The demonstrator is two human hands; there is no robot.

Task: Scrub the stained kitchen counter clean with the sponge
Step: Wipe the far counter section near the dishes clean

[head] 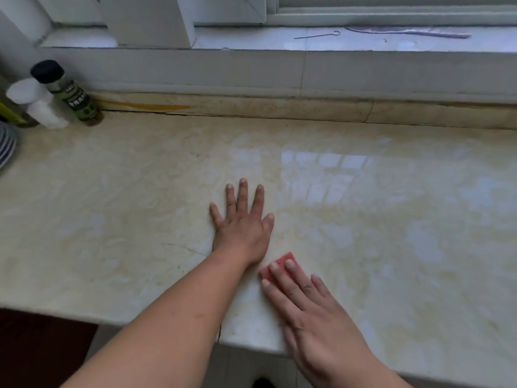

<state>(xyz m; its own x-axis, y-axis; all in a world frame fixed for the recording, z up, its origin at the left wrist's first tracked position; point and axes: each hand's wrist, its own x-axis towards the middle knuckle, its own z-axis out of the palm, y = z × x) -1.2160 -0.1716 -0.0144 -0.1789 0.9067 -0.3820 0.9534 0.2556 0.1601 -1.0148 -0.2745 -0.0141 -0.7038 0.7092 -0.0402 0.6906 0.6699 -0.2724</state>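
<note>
Left hand (242, 229) flat on the beige marbled desk (112, 205), fingers (242, 191) spread and straight. Right hand (310, 309) just beside it, straight fingers (282, 278) pressing a pink sponge (281, 263), only its far corner showing past the fingertips. Well beyond the left fingers, at the back left corner: a black-capped bottle (71, 93) touching a white bottle (36, 103).

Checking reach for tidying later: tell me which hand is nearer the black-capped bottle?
Left. The left hand lies flat mid-counter, right of and nearer the viewer than the bottle. The right hand presses the sponge farther off.
</note>
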